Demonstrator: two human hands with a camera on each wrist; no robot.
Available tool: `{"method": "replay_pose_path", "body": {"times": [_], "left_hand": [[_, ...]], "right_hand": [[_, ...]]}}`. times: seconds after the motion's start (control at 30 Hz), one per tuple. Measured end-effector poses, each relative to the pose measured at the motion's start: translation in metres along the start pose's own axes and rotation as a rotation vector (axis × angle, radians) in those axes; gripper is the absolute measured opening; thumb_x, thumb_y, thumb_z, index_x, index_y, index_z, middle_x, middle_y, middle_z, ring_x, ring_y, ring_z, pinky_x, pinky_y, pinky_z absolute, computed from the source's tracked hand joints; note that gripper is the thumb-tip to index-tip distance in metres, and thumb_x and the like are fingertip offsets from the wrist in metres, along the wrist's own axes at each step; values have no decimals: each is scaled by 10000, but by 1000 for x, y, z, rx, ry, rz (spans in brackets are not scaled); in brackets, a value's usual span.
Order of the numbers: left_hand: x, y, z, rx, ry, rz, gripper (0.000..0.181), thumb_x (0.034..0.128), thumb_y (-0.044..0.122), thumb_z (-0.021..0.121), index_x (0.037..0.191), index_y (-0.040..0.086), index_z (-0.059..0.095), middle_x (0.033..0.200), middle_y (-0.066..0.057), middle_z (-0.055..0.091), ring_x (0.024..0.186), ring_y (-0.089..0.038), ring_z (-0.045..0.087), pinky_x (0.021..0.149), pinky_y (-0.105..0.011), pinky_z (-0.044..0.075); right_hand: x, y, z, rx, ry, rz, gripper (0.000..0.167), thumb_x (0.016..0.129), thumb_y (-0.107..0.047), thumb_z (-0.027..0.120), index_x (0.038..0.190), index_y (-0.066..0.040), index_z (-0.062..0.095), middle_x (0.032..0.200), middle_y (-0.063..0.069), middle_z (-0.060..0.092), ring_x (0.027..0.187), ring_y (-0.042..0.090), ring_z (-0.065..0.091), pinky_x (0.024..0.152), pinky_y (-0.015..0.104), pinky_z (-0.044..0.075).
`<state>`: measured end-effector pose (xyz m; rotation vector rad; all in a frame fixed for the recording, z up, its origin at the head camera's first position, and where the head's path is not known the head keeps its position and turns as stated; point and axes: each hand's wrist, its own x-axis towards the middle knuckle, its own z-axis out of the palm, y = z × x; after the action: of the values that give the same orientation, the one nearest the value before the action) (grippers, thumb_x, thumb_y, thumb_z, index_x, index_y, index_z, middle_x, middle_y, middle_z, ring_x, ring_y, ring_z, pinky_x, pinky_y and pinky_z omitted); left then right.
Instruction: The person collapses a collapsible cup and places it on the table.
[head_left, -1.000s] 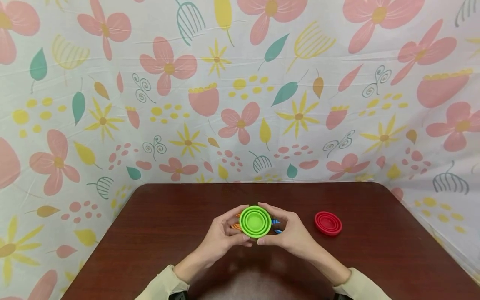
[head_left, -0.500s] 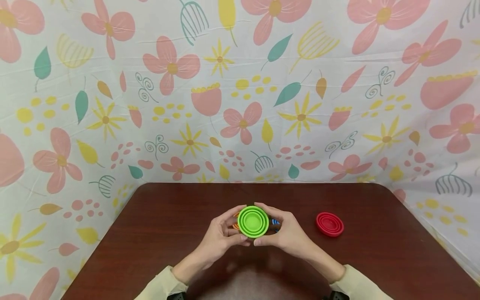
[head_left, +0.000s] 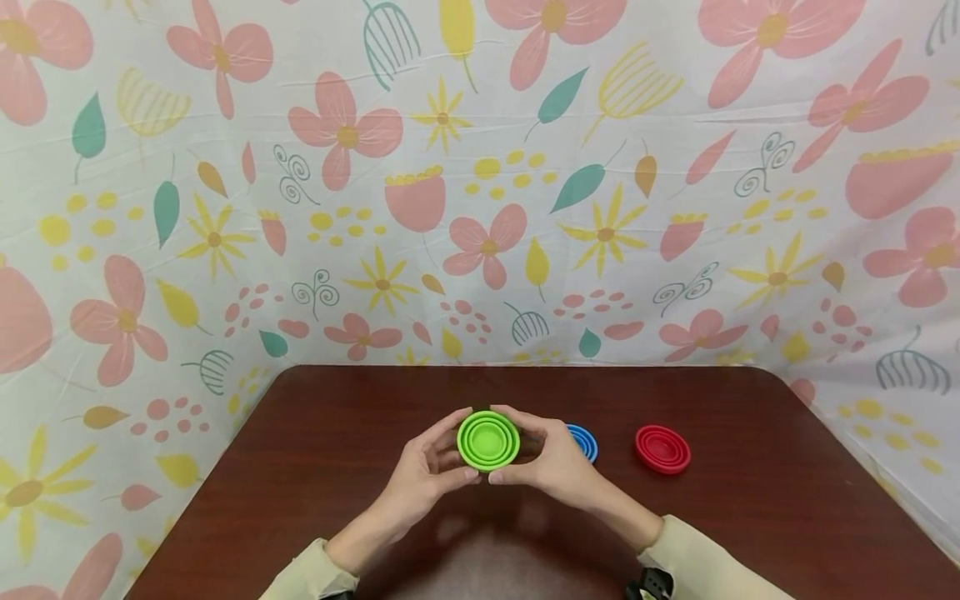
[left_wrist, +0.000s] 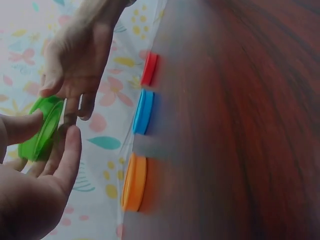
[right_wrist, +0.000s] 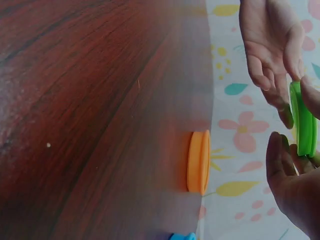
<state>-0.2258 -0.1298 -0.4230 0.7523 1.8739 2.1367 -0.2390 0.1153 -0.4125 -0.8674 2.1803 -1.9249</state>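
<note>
A green collapsible cup (head_left: 488,441), folded flat into concentric rings, is held up above the table between both hands, its ringed face toward the head camera. My left hand (head_left: 420,475) pinches its left rim between thumb and fingers. On the opposite rim, my right hand (head_left: 558,467) pinches in the same way. Both wrist views show the thin green disc edge-on, as in the left wrist view, where the green cup (left_wrist: 42,127) has thumbs on one face and fingers behind.
Behind my right hand lies a partly hidden blue folded cup (head_left: 585,442). Further right is a red one (head_left: 663,449). An orange folded cup (left_wrist: 135,182) shows in the wrist views, hidden in the head view. The brown table (head_left: 360,400) meets a flowered cloth backdrop (head_left: 480,167).
Both hands have shifted slightly left with the green cup still between them. The blue cup now shows beyond my right hand, while the orange one has become hidden in the head view.
</note>
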Motion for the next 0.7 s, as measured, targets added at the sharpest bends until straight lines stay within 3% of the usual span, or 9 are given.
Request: {"method": "replay_pose_path", "body": {"times": [0.13, 0.23, 0.47, 0.7], "left_hand": [[-7, 0, -8, 93, 55, -6, 804, 917, -19, 791, 1616, 118, 418, 1503, -204, 538, 1221, -300, 640, 978, -385, 575], [-13, 0, -15, 116, 89, -19, 797, 915, -3, 801, 1609, 134, 435, 1526, -186, 513, 1286, -359, 588, 1038, -468, 539], [-22, -1, -31, 193, 151, -40, 739, 930, 36, 798, 1583, 155, 475, 1507, -139, 545, 1344, -358, 554, 1101, -596, 452], [-29, -1, -45, 271, 196, -38, 692, 924, 51, 806, 1547, 136, 517, 1473, -160, 568, 1323, -373, 572, 1091, -605, 447]], "right_hand": [[6, 1, 4, -29, 12, 22, 801, 821, -72, 915, 1529, -54, 540, 1392, 99, 667, 1144, 328, 707, 902, 463, 609], [11, 3, 6, -59, 16, 34, 798, 810, -75, 923, 1519, -73, 558, 1378, 72, 678, 1120, 316, 713, 900, 481, 606], [25, 8, 14, -191, 19, 61, 791, 800, -181, 946, 1501, -88, 591, 1348, 55, 692, 968, 243, 644, 790, 424, 562], [41, 18, 25, -236, 4, 87, 793, 779, -218, 961, 1471, -48, 615, 1319, 34, 712, 1111, 223, 635, 933, 565, 526]]}}
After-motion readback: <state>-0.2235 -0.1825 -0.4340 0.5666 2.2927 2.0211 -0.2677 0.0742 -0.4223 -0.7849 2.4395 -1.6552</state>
